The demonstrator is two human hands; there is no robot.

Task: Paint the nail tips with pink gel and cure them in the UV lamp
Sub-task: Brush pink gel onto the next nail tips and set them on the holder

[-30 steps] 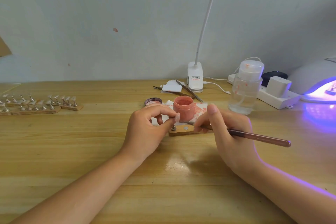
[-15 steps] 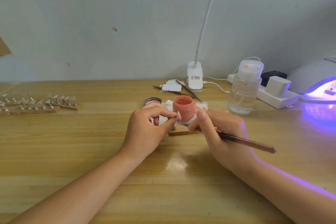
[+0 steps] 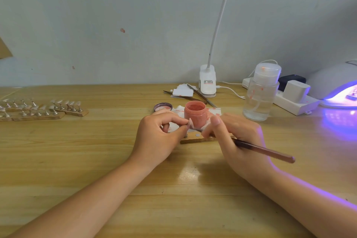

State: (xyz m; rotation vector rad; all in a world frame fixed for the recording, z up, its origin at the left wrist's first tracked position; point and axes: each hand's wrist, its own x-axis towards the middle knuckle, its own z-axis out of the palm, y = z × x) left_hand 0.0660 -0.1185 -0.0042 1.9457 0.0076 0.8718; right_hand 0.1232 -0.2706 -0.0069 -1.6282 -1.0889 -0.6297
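Note:
An open jar of pink gel (image 3: 195,114) stands on a stained white tissue (image 3: 213,111) at the table's middle. My left hand (image 3: 160,137) pinches a small nail tip (image 3: 191,123) on its stand, just left of the jar. My right hand (image 3: 235,137) grips a long brown brush (image 3: 264,150); its bristle end points at the nail tip and is mostly hidden by my fingers. A small wooden holder (image 3: 199,138) lies under both hands. The UV lamp (image 3: 340,87) glows purple at the far right.
Wooden strips with several nail tips on metal stands (image 3: 44,110) lie at the left. The jar's lid (image 3: 163,106), tweezers (image 3: 201,95), a clip lamp (image 3: 208,81), a clear pump bottle (image 3: 261,92) and a power strip (image 3: 293,98) sit behind the jar.
My right hand has shifted left toward the nail tip, bringing the brush end close to it. My left hand has stayed put with the nail tip.

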